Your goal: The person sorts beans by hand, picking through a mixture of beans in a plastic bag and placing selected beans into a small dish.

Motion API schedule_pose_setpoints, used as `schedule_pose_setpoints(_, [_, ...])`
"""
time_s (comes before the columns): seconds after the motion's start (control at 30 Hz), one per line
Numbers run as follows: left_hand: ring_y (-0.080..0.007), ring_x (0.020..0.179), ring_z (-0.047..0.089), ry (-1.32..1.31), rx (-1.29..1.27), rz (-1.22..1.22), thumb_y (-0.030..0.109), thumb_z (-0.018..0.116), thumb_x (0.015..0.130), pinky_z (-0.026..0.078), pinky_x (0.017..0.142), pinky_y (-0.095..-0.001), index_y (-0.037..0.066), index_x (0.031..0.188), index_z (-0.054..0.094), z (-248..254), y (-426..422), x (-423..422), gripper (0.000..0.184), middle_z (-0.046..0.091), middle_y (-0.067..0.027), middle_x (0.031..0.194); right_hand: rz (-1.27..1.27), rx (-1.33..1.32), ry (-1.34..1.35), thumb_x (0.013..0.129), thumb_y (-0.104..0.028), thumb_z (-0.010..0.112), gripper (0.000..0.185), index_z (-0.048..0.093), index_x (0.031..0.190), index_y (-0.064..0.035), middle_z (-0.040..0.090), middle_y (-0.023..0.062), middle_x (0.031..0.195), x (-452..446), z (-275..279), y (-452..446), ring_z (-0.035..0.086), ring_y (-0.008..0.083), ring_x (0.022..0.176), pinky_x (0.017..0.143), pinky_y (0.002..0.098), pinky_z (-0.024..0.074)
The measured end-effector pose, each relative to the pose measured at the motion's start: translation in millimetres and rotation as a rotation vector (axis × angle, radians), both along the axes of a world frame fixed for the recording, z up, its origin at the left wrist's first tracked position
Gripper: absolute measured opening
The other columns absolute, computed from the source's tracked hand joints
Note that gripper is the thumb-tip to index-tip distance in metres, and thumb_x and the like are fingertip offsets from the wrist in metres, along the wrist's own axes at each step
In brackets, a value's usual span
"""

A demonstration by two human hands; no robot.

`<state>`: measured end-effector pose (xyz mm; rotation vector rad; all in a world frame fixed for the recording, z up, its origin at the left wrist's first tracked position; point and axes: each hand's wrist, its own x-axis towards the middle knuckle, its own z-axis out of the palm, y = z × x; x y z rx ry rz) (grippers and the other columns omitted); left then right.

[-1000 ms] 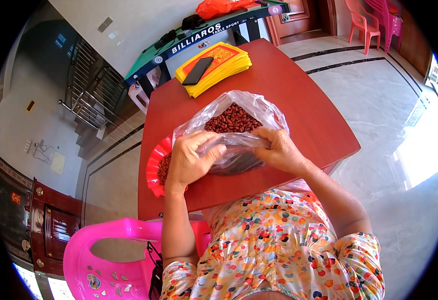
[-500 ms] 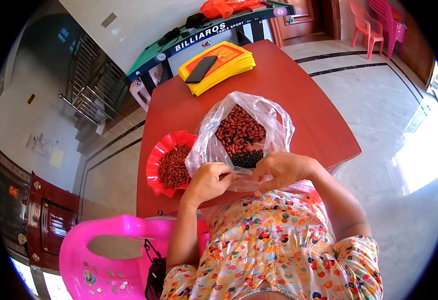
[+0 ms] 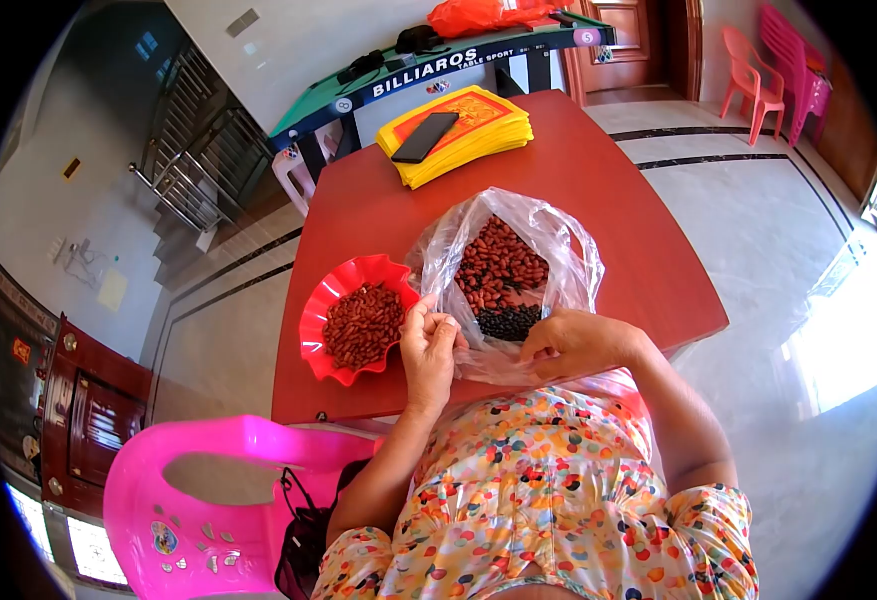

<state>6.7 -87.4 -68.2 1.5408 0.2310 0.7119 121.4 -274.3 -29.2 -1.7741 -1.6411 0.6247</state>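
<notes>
A clear plastic bag (image 3: 576, 262) lies with its mouth open on the table near my body. Inside are dark red beans (image 3: 501, 262) on the far side and black beans (image 3: 508, 322) at the near side. My left hand (image 3: 430, 342) pinches the bag's left near edge, fingertips raised. At the near right edge, my right hand (image 3: 580, 342) has its fingers curled around the plastic; its fingertips are partly hidden. A red wavy-rimmed bowl (image 3: 314, 322) holding red beans (image 3: 363, 325) stands just left of my left hand.
On the red table (image 3: 638, 255), a black phone (image 3: 425, 137) rests on a stack of yellow paper (image 3: 488, 145). Behind is a small billiard table (image 3: 358, 98). A pink chair (image 3: 193, 440) with a black bag (image 3: 303, 535) is at my left.
My left hand has moved up and slightly right along the bag's edge, lifting the plastic away from the bowl. My right hand stays at the near right edge. The view has shifted slightly.
</notes>
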Motion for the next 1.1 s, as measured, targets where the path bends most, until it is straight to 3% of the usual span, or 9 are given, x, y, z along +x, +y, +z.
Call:
schedule_pose_setpoints(0.17, [-0.0058,0.056,0.049,0.174,0.121,0.053,0.003,0.051,0.083,0.042,0.052,-0.019,-0.013,0.129,0.03,1.0,-0.8,-5.9,0.053,0.053,-0.0035,0.069,-0.025,-0.009,0.016,0.075,-0.018,0.055,0.022,0.064,0.088,-0.0026,0.063,0.0163,0.079,-0.7,1.2,-0.9,0.06,0.0311,0.074,0.068,0.0375,0.0469])
schedule_pose_setpoints(0.23, [-0.0084,0.056,0.05,0.331,0.301,0.038,0.007,0.055,0.08,0.046,0.058,-0.023,-0.016,0.118,0.041,1.9,3.0,-8.0,0.046,0.052,-0.0051,0.063,-0.02,-0.006,0.013,0.075,-0.018,0.055,0.022,0.064,0.088,-0.0022,0.063,0.0167,0.079,-0.2,0.9,-0.4,0.061,0.0313,0.075,0.068,0.0377,0.047])
schedule_pose_setpoints(0.37, [-0.0121,0.054,0.051,0.214,0.537,0.103,0.012,0.058,0.077,0.047,0.065,-0.028,-0.017,0.103,0.048,-20.4,23.7,-2.3,0.04,0.05,-0.0063,0.056,-0.028,-0.006,0.011,0.075,-0.018,0.057,0.023,0.064,0.088,-0.0009,0.063,0.0178,0.08,-0.2,0.3,-0.7,0.061,0.0321,0.076,0.069,0.0381,0.047])
schedule_pose_setpoints(0.47, [-0.0158,0.054,0.052,0.287,0.239,0.113,0.015,0.059,0.076,0.046,0.074,-0.0321,-0.016,0.093,0.049,-13.6,17.9,-5.1,0.037,0.05,-0.0078,0.053,-0.033,-0.024,0.01,0.075,-0.019,0.058,0.024,0.063,0.088,-0.0002,0.063,0.0184,0.079,-1.3,2.5,-0.6,0.061,0.0324,0.076,0.069,0.0384,0.0469])
schedule_pose_setpoints(0.63, [-0.0259,0.064,0.057,0.543,0.544,0.109,0.01,0.057,0.076,0.046,0.074,-0.0345,-0.015,0.098,0.051,25.3,1.6,-11.1,0.034,0.054,-0.017,0.065,-0.086,0.068,-0.007,0.077,-0.015,0.059,0.019,0.063,0.087,0.0003,0.063,0.0159,0.079,-2.1,-2.4,3.9,0.061,0.029,0.075,0.066,0.0359,0.0472])
schedule_pose_setpoints(0.67, [-0.0259,0.064,0.057,0.538,0.537,0.112,0.01,0.057,0.076,0.046,0.074,-0.0345,-0.015,0.098,0.051,26.4,-1.2,-11.6,0.034,0.054,-0.017,0.065,-0.149,0.178,0.026,0.078,-0.015,0.058,0.016,0.063,0.082,-0.0001,0.062,0.0161,0.077,-2.2,-3.1,6.1,0.06,0.031,0.074,0.067,0.0372,0.0468])
schedule_pose_setpoints(0.73, [-0.0315,0.076,0.057,0.193,1.012,0.257,0.005,0.056,0.078,0.046,0.071,-0.0367,-0.01,0.102,0.053,27.1,-11.1,-12.3,0.029,0.056,-0.0195,0.082,-0.222,0.252,0.038,0.078,-0.013,0.058,0.014,0.063,0.081,-0.0001,0.062,0.0151,0.075,-1.7,0.3,11.5,0.06,0.0306,0.073,0.066,0.037,0.0467])
schedule_pose_setpoints(0.87, [-0.0318,0.086,0.057,-0.087,1.014,0.059,-0.003,0.057,0.075,0.047,0.074,-0.0372,-0.005,0.092,0.059,41.0,-33.1,-5.7,0.017,0.057,-0.0161,0.093,-0.413,0.403,0.0,0.079,-0.01,0.059,0.012,0.063,0.081,0.0013,0.06,0.0149,0.074,-1.0,3.8,23.4,0.058,0.0306,0.073,0.066,0.0374,0.0462])
schedule_pose_setpoints(1.1, [-0.0305,0.081,0.055,0.072,1.142,-0.124,0.0,0.059,0.071,0.047,0.072,-0.0365,-0.003,0.08,0.061,11.9,-18.2,-6.7,0.009,0.056,-0.0139,0.085,-0.438,0.398,-0.385,0.079,-0.02,0.059,0.027,0.063,0.099,-0.0017,0.057,0.0157,0.107,25.2,-30.4,65.3,0.052,0.0324,0.098,0.087,0.0388,0.0419])
